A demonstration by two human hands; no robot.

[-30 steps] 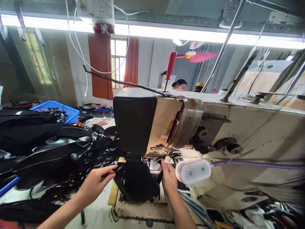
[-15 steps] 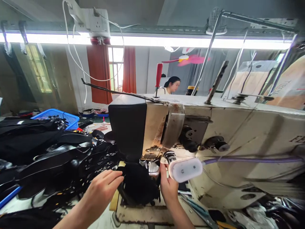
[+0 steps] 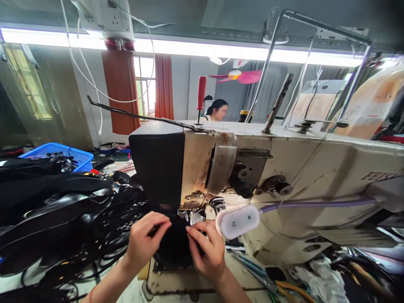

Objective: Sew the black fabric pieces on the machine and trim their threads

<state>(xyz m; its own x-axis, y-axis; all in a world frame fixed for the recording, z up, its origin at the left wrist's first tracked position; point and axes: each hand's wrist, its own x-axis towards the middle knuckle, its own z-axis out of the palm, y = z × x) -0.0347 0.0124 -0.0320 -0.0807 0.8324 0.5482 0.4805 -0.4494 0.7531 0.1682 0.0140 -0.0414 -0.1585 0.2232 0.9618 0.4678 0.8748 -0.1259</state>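
A piece of black fabric (image 3: 176, 248) lies under the needle area of an industrial sewing machine (image 3: 202, 168), over the machine's bed. My left hand (image 3: 147, 235) is at the fabric's left upper edge, thumb and fingers pinched on it. On the right side, my right hand (image 3: 208, 248) pinches the same fabric near the presser foot (image 3: 196, 216). The fabric's exact edges are hard to make out, black against the dark machine head. A white lamp (image 3: 238, 221) on a purple flexible arm shines just right of the foot.
Black strappy pieces (image 3: 63, 214) are heaped on the left, with a blue basket (image 3: 59, 153) behind. Blue-handled scissors (image 3: 252, 267) lie right of the machine bed. A red screwdriver (image 3: 201, 94) stands on the machine top. A person (image 3: 216, 110) is in the background.
My right hand has moved left, from beside the lamp onto the fabric near the foot. My left hand has shifted slightly right and its fingers have curled. The view has turned slightly right.
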